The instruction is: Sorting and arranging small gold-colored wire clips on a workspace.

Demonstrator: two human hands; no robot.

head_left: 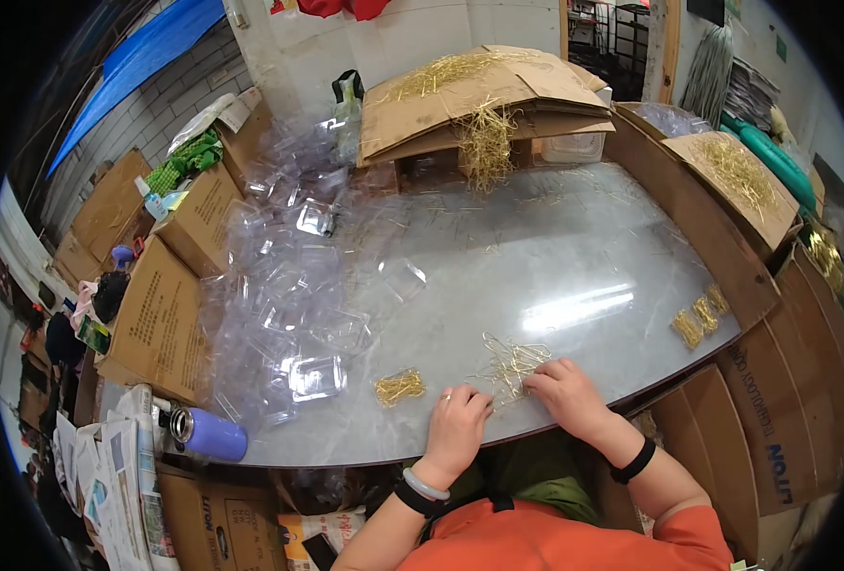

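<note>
A loose heap of thin gold wire pieces (514, 362) lies near the table's front edge, between my two hands. My left hand (458, 421) is closed at the heap's left side, its fingers curled; what they hold, if anything, is too small to make out. From the right, my right hand (566, 392) pinches at the edge of the heap, fingertips on the wire pieces. Left of my left hand sits a compact gold wire bundle (400, 387). Several similar small wire bundles (701, 316) stand in a row by the table's right edge.
Many clear plastic boxes (293, 285) cover the left of the grey table (479, 257). A purple bottle (209, 434) lies at the front left. Cardboard sheets (422, 119) with tangled gold wire (486, 143) rise at the back. Cardboard walls (698, 219) border the right side.
</note>
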